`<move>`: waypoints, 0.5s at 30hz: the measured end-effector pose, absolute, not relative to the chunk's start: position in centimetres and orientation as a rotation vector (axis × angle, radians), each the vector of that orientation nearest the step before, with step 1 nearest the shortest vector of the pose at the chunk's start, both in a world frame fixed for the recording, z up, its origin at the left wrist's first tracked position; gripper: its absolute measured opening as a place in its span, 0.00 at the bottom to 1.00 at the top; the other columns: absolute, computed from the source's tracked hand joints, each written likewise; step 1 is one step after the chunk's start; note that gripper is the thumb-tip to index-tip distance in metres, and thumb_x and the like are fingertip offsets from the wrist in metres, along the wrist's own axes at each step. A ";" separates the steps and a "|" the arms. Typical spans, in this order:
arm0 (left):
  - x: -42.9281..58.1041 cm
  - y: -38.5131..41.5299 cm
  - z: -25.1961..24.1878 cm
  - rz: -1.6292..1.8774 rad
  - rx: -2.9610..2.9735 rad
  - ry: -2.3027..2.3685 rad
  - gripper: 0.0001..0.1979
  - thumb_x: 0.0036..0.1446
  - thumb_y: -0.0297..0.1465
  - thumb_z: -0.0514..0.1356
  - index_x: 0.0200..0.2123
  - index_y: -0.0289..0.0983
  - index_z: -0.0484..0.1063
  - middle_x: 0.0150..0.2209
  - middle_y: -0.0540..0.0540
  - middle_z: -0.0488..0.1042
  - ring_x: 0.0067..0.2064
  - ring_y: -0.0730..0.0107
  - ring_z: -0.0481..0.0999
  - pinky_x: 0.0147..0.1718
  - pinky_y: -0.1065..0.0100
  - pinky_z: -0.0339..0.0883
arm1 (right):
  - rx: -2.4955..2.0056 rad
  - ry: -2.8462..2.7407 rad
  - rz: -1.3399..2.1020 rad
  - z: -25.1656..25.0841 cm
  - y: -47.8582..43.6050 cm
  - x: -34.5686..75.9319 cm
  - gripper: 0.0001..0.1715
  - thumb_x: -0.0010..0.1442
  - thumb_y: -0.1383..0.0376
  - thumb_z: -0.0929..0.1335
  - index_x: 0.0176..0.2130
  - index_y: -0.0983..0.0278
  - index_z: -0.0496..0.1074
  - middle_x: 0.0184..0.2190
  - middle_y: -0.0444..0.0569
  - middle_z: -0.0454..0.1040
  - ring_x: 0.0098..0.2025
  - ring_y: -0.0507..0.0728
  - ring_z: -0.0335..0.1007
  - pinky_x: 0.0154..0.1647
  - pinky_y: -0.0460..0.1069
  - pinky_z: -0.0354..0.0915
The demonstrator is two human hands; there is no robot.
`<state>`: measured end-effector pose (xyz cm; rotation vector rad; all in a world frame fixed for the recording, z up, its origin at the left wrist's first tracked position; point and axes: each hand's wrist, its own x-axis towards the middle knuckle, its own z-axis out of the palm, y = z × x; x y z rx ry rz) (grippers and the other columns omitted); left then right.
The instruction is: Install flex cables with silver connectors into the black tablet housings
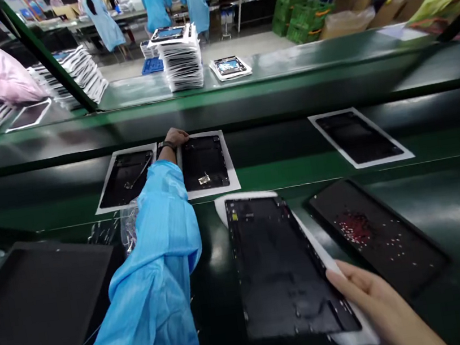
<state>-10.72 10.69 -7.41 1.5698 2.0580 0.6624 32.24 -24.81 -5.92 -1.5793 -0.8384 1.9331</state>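
Observation:
My right hand [370, 290] is closed on the right edge of a black tablet back cover [286, 267] and the white sheet [351, 338] under it, held tilted above the dark work surface. My left hand [177, 136] reaches far forward, fingers closed at the top edge of another black tablet back cover [206, 156] on a white sheet. A small silvery piece [204, 179] lies on that cover. My forearm in a blue sleeve [152, 263] hides its left part. Just left lies a third cover [128, 178] with a thin cable on it.
Beside my right hand lies a black tray [379, 231] with small red and pale bits. Another cover [357, 134] sits on the green belt. At left are a black mat [48, 312] and a clear plastic bag [130, 226]. Stacked sheets [182, 62] and co-workers are beyond.

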 end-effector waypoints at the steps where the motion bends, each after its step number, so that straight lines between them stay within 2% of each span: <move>1: -10.4 10.7 -7.8 0.619 1.599 2.100 0.18 0.67 0.38 0.61 0.55 0.35 0.72 0.54 0.40 0.73 0.52 0.58 0.76 0.50 0.54 0.75 | -1.579 -0.788 1.955 -6.1 -25.7 32.1 0.20 0.51 0.53 0.77 0.44 0.53 0.82 0.30 0.47 0.79 0.27 0.59 0.73 0.29 0.53 0.70; 4: -9.6 9.7 -8.1 0.480 1.700 2.253 0.20 0.67 0.37 0.61 0.57 0.34 0.70 0.56 0.39 0.72 0.54 0.58 0.75 0.53 0.51 0.73 | -1.550 -0.680 1.997 -5.8 -26.9 31.4 0.20 0.50 0.54 0.78 0.44 0.51 0.82 0.31 0.47 0.80 0.30 0.61 0.76 0.32 0.55 0.73; 7: -9.5 7.7 -5.9 0.384 1.815 2.349 0.20 0.68 0.38 0.60 0.58 0.32 0.70 0.59 0.38 0.70 0.55 0.59 0.74 0.57 0.49 0.70 | -1.537 -0.652 2.008 -5.4 -27.0 31.0 0.20 0.49 0.57 0.79 0.44 0.54 0.81 0.29 0.46 0.79 0.29 0.61 0.76 0.29 0.54 0.71; 11: -11.3 2.4 1.0 0.215 1.942 2.350 0.17 0.67 0.36 0.62 0.51 0.29 0.75 0.53 0.40 0.76 0.55 0.59 0.75 0.57 0.53 0.69 | -1.593 -0.776 1.933 -6.8 -27.6 31.3 0.18 0.49 0.56 0.78 0.41 0.54 0.79 0.27 0.45 0.78 0.28 0.61 0.74 0.28 0.52 0.69; 13: -12.8 -2.6 5.2 0.136 1.978 2.362 0.17 0.66 0.31 0.61 0.50 0.22 0.77 0.48 0.40 0.78 0.58 0.53 0.73 0.59 0.55 0.62 | -1.646 -0.993 1.844 -8.1 -28.3 32.0 0.15 0.51 0.54 0.77 0.39 0.53 0.77 0.27 0.45 0.77 0.28 0.61 0.74 0.29 0.53 0.68; 15: -14.6 -9.3 9.0 0.096 2.013 2.384 0.21 0.65 0.30 0.59 0.51 0.17 0.76 0.46 0.41 0.77 0.60 0.47 0.71 0.58 0.55 0.57 | -1.739 -1.292 1.693 -9.8 -28.9 33.3 0.14 0.51 0.52 0.75 0.36 0.53 0.74 0.27 0.45 0.76 0.28 0.62 0.72 0.28 0.54 0.65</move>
